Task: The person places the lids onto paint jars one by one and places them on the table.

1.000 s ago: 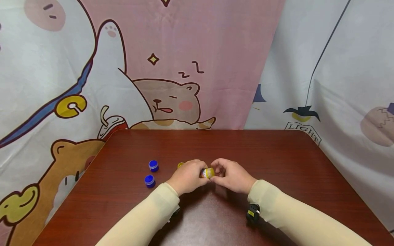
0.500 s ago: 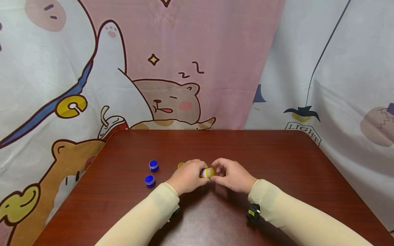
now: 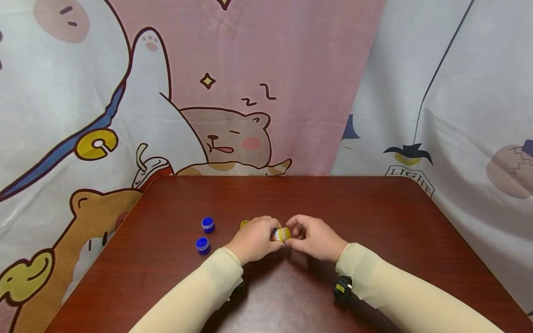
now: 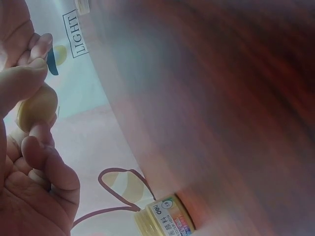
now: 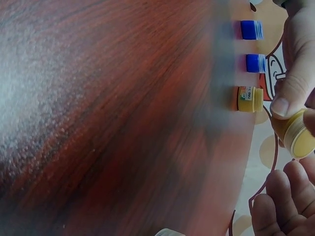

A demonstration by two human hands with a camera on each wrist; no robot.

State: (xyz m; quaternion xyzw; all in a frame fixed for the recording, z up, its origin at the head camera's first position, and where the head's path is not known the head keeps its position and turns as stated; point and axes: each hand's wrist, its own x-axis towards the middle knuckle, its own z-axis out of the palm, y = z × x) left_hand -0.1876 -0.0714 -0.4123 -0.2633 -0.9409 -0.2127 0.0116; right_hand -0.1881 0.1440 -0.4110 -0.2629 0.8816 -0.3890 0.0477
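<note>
My left hand (image 3: pixel 255 238) grips a small yellow paint jar (image 3: pixel 281 234), which lies tilted with its ringed end toward the right hand. In the left wrist view the left thumb and fingers pinch this jar (image 4: pixel 39 107) from both sides. My right hand (image 3: pixel 315 238) is close beside that end, thumb near its lower edge, other fingers loosely bent. The right wrist view has the right fingers (image 5: pixel 283 196) just below the jar's pale yellow end (image 5: pixel 302 145), with no firm hold visible. A second yellow paint jar (image 5: pixel 251 99) stands on the table, mostly hidden behind the left hand in the head view.
Two small blue jars (image 3: pixel 207 225) (image 3: pixel 202 245) stand left of the hands on the dark red-brown table (image 3: pixel 358 203). A pale round thing (image 5: pixel 170 232), its kind unclear, shows at the right wrist view's lower edge. A cartoon-printed curtain (image 3: pixel 316 92) hangs behind the table.
</note>
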